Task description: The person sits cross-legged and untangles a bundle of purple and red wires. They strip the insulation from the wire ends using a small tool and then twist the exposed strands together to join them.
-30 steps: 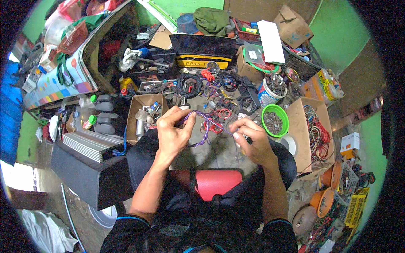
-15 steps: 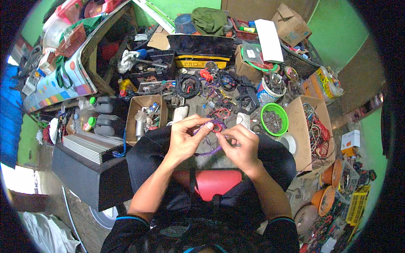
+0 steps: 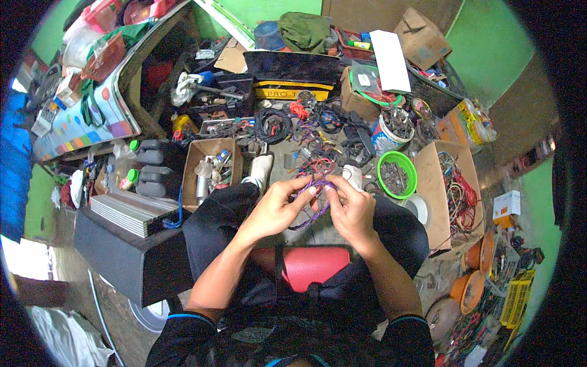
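A loop of twisted purple wire (image 3: 309, 221) hangs between my two hands, in front of my knees. My left hand (image 3: 278, 211) pinches its upper left side between thumb and fingers. On the other side my right hand (image 3: 351, 214) is closed on the top of the same loop, thumb against the fingers. The two hands nearly meet at the top, where the fingertips partly hide the wire. Just beyond lie loose red wires (image 3: 323, 164) on the floor, between my feet in white socks (image 3: 262, 168).
A carton of metal parts (image 3: 211, 177) stands at left, near a black box (image 3: 131, 248) with a finned metal case (image 3: 131, 214). At right are a green bowl of small parts (image 3: 414, 177) and a carton of wires (image 3: 435, 202). Black cable coils (image 3: 272, 125) and a toolbox (image 3: 290, 67) lie ahead.
My right hand has closed in on the top of the loop, bringing the hands nearer each other. The purple loop has turned, and more of the left sock shows.
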`<state>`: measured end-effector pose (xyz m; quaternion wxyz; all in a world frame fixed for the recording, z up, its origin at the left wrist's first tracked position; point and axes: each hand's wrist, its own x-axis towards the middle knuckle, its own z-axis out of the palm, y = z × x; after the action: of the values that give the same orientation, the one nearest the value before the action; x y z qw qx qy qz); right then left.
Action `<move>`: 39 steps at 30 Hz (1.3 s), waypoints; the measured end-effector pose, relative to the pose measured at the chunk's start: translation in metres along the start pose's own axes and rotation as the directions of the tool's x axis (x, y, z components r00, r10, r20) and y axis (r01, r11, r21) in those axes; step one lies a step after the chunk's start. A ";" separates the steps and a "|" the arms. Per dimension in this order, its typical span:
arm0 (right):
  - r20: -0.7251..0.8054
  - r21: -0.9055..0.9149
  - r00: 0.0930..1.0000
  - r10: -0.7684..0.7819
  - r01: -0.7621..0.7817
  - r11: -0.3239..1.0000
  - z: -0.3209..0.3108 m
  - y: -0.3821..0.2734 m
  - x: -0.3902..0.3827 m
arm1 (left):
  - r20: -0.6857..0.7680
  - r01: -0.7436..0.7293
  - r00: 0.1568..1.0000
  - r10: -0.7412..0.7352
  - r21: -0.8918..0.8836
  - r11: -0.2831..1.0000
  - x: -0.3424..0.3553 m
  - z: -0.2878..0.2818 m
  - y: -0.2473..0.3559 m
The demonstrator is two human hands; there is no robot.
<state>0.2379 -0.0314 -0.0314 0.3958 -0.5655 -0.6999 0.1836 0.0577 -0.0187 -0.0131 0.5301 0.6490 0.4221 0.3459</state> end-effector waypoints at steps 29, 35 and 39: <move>0.276 0.314 0.959 0.059 -0.148 0.938 -0.006 0.012 0.007 | -0.276 -0.329 0.911 0.306 -0.038 0.944 0.002 0.000 0.003; 0.302 0.533 0.924 0.236 -0.369 0.762 -0.008 0.012 0.010 | -0.098 -0.254 0.964 0.246 -0.074 0.964 0.003 -0.013 -0.009; 0.253 0.549 0.920 0.300 -0.391 0.738 -0.016 0.003 0.013 | 0.009 -0.204 0.979 0.204 0.047 0.978 -0.001 -0.011 0.001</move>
<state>0.2510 -0.0210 -0.0191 0.4574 -0.5194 -0.5176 0.5031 0.0473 -0.0155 -0.0103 0.4771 0.7019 0.3606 0.3869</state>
